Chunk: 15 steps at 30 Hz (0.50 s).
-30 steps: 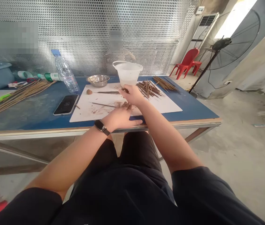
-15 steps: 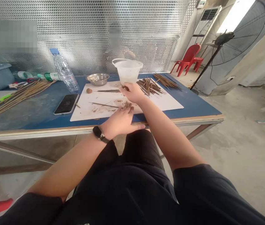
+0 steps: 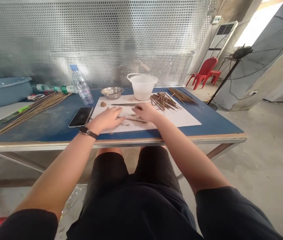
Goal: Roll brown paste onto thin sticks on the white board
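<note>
Left hand point(image 3: 106, 119) and right hand point(image 3: 147, 112) have drawn apart, now side by side. Left lies open, palm down, on the white board point(image 3: 181, 118); right's grip cannot be told. Thin brown stick point(image 3: 136, 120) lies on the board between them, just below right's fingers.

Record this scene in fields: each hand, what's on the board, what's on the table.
left hand: open, palm down on the white board, near a thin brown stick
right hand: fingers curled down just above that stick; any grip cannot be told
on the board: pile of brown sticks, small brown lump, white plastic tub
on the blue table: steel bowl, smartphone, water bottle
</note>
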Each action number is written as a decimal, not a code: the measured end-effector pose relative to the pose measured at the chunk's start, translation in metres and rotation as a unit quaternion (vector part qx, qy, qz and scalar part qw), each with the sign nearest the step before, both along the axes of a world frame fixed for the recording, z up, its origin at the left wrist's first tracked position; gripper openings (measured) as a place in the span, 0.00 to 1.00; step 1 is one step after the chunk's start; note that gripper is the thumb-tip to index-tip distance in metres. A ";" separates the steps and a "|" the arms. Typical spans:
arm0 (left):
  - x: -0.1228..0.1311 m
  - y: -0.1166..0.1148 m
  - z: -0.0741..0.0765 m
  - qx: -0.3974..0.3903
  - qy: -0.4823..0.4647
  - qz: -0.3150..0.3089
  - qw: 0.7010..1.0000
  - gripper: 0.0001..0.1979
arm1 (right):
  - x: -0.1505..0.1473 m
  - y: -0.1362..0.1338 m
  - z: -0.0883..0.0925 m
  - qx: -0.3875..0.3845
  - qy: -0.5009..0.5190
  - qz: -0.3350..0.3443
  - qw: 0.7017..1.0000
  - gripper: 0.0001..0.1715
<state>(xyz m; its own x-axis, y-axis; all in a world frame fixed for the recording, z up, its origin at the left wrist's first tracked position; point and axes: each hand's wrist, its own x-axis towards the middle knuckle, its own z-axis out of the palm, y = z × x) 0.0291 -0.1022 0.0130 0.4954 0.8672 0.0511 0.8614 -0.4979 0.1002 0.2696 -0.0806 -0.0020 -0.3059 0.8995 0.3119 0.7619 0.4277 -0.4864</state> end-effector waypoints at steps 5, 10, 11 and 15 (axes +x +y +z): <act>-0.035 0.022 -0.019 0.022 -0.020 -0.004 1.000 0.29 | -0.025 -0.009 -0.004 0.004 -0.161 0.062 0.985 0.15; -0.029 0.016 -0.020 0.077 -0.077 -0.049 0.993 0.22 | -0.025 -0.009 0.000 0.012 -0.189 0.071 0.979 0.11; -0.027 0.012 -0.019 0.083 -0.084 -0.055 0.991 0.21 | -0.021 -0.009 0.002 0.013 -0.193 0.071 0.979 0.11; -0.015 -0.012 -0.015 0.091 -0.098 -0.030 0.991 0.23 | -0.006 -0.012 0.005 0.017 -0.208 0.065 0.976 0.14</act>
<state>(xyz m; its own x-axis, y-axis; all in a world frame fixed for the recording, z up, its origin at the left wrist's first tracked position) 0.0141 -0.1138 -0.0021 0.5104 0.8042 0.3046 0.8031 -0.5724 0.1655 0.2632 -0.0925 0.0028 -0.5231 0.8361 0.1653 0.8285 0.5444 -0.1311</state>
